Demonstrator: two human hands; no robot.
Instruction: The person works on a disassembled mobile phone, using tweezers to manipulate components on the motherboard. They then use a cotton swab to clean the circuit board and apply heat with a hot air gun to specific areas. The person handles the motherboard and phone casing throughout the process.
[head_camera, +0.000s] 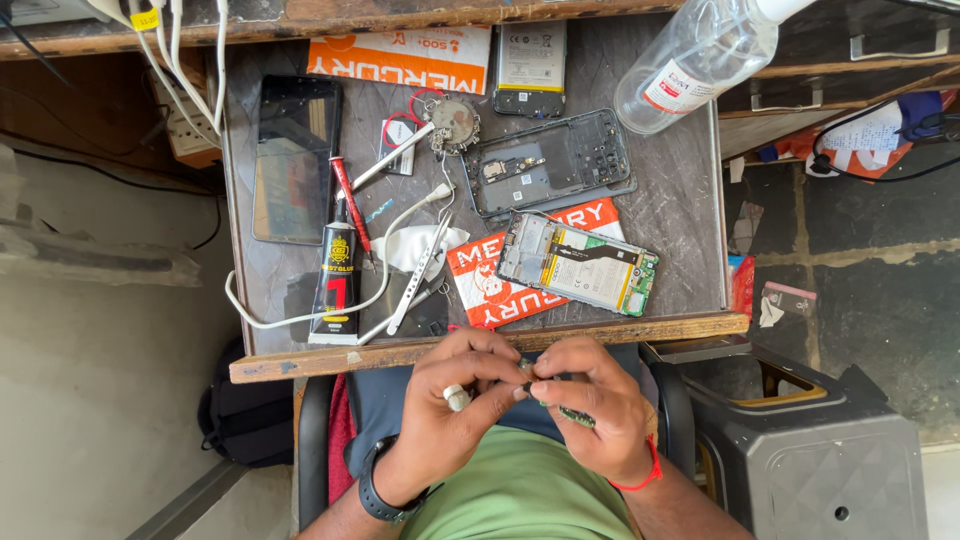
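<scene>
Head view shows the left hand (450, 400) and the right hand (590, 405) meeting fingertip to fingertip over the lap, just below the counter (480, 345) edge. Both pinch a small green circuit board (572, 413). Its long axis slants down to the right, mostly inside the right hand.

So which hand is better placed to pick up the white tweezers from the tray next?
Probably the left hand: the white tweezers lie on its side, just beyond the tray's wooden rim. The right hand grips the small green circuit board.
</scene>
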